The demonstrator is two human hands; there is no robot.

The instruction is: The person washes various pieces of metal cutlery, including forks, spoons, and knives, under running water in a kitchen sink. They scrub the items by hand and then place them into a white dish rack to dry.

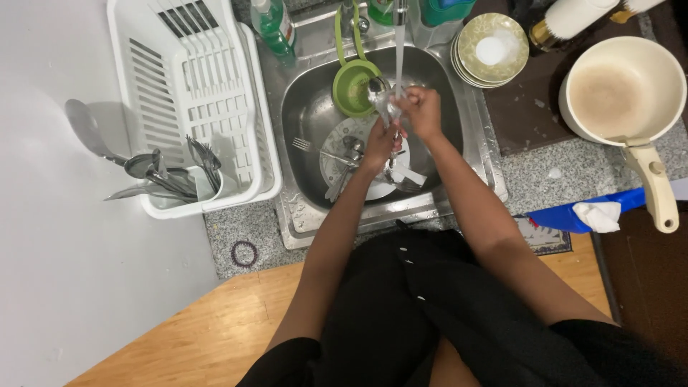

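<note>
Both my hands are over the steel sink (304, 122), under a stream of running water (399, 50). My left hand (380, 143) grips the handle of a metal spoon (376, 93), whose bowl points up and away. My right hand (421, 111) closes around the spoon's shaft just under the water. Below them in the sink lies a white plate (337, 147) with a fork (304, 145) and other cutlery on it. A green strainer (352, 86) rests in the sink's far left corner.
A white dish rack (193, 93) stands left of the sink, with washed cutlery (168, 179) at its front. Stacked plates (494, 50) sit at the sink's right, a cream pan (623, 89) farther right. A green soap bottle (272, 25) stands behind the sink.
</note>
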